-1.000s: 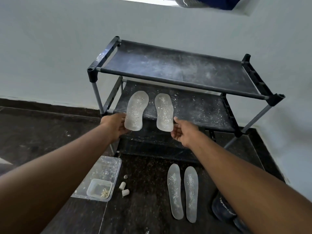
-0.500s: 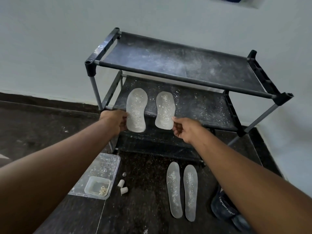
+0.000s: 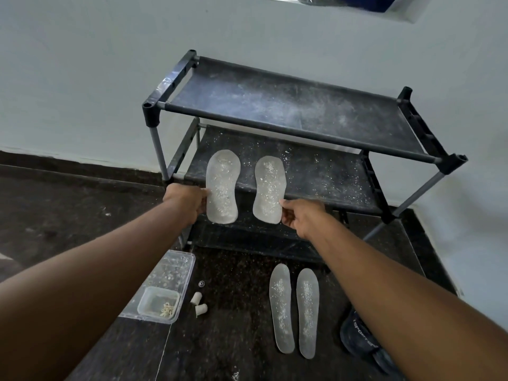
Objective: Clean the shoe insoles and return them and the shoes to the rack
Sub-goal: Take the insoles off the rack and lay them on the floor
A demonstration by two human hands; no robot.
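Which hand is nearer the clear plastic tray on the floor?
Left. The left hand holds an insole above the tray; the right hand holds the other insole farther right.

Both arms were bare right up to the frame edge, no sleeves, left hand (image 3: pixel 187 200) and right hand (image 3: pixel 302 217) ungloved.

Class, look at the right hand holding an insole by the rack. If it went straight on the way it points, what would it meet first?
Probably the front edge of the rack's middle shelf, which lies just beyond the right hand and its insole. Depth is unclear from one view.
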